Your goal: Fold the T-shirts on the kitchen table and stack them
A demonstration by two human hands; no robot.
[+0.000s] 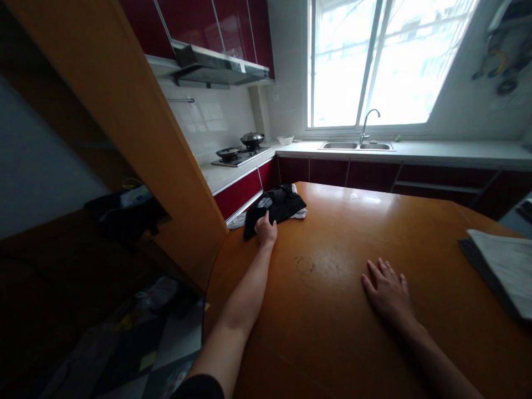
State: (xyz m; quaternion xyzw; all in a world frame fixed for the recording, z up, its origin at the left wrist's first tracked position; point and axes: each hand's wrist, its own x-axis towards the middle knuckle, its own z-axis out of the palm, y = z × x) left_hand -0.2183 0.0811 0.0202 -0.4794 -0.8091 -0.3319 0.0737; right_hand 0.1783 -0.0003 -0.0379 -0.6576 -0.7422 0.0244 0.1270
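Black sleeve fabric (199, 388) ringed the left arm at the bottom of the view, above a glossy orange-brown wooden tabletop (324, 338). Toward the tabletop's right side, the right hand (387, 292) lay palm down, fingers loosely spread and holding nothing. Near the right edge sat a flat, pale grey cloth (501, 266) over a darker one.

Farther off, the left hand (266, 230) touched the near side of a crumpled black cloth bundle with pale patches (285, 204) at the far left corner. Its fingers were partly curled; whether they had hold of the fabric, I could not tell. Good handling here probably meant catching several layers together, since a single-layer pinch might have let the loose pale ends trail.

The bundle's long axis slanted from the left edge toward the far edge, its narrower end nearer the camera. No collar or hem showed clearly enough to tell which way it faced.

Beyond stood a lidded dark wok (252, 139) and a steel double sink (357, 146).
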